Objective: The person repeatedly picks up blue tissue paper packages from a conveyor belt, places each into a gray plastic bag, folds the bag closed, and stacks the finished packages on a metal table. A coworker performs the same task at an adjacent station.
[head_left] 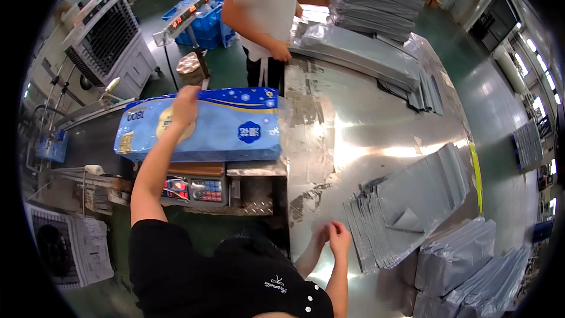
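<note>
A long, light-blue plastic-wrapped package (pixel 220 126) with a darker blue band lies across the scale at the left of the steel table. My left hand (pixel 185 108) rests on its upper side, fingers bent at the far edge and slightly blurred. Low over the steel table (pixel 312 159), my right hand (pixel 338 239) has its fingers drawn together, and I see nothing in them. Just right of that hand lies a fanned pile of flat grey plastic bags (pixel 406 212). The scale's keypad panel (pixel 203 191) shows below the package.
Across the table stands a person in a white top (pixel 262 6), one hand at the table edge. Grey bags (pixel 379 0) are stacked high at the far side. More grey bundles (pixel 456 256) sit at the near right. A lit display (pixel 191 10) on a post rises behind the package.
</note>
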`<state>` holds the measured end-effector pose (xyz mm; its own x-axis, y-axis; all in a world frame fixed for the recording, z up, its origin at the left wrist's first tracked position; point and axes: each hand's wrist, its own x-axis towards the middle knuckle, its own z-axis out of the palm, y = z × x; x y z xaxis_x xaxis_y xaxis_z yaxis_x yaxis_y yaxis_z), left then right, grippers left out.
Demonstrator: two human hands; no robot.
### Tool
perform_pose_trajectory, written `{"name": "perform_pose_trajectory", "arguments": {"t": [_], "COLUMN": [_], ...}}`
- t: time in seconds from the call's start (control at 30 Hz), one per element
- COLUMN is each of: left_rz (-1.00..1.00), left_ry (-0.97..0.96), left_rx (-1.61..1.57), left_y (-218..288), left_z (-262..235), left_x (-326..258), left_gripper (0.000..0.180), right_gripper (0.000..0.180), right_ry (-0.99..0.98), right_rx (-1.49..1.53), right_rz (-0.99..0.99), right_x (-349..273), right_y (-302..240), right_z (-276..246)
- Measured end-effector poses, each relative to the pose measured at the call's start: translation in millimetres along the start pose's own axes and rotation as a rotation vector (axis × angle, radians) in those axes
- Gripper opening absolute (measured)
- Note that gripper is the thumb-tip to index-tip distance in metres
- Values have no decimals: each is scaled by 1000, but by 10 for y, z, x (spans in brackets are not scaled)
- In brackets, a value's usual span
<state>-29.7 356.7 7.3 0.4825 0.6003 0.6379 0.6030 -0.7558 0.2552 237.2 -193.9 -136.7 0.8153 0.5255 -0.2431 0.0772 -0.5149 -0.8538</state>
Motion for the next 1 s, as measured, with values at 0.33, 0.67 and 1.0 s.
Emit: {"name": "perform_pose_trajectory", "arguments": {"t": [0.33, 0.67, 1.0], "left_rz": [-546, -314, -124], "left_ry": [-618, -593, -1049], "left_rx": [411, -22, -833], "left_y": [214, -165, 2068], "left_z": [-267, -826, 160], "left_x": [-362, -686, -719], "left_gripper": [93, 38, 26], "right_gripper": [24, 50, 75], "right_ry": [-402, -666, -22], "right_rx": [5, 517, 1092], "right_rz": [-122, 311, -241], "right_x": [56, -277, -408], "right_y": [-430, -551, -1392], "right_z": [1099, 1577, 209]}}
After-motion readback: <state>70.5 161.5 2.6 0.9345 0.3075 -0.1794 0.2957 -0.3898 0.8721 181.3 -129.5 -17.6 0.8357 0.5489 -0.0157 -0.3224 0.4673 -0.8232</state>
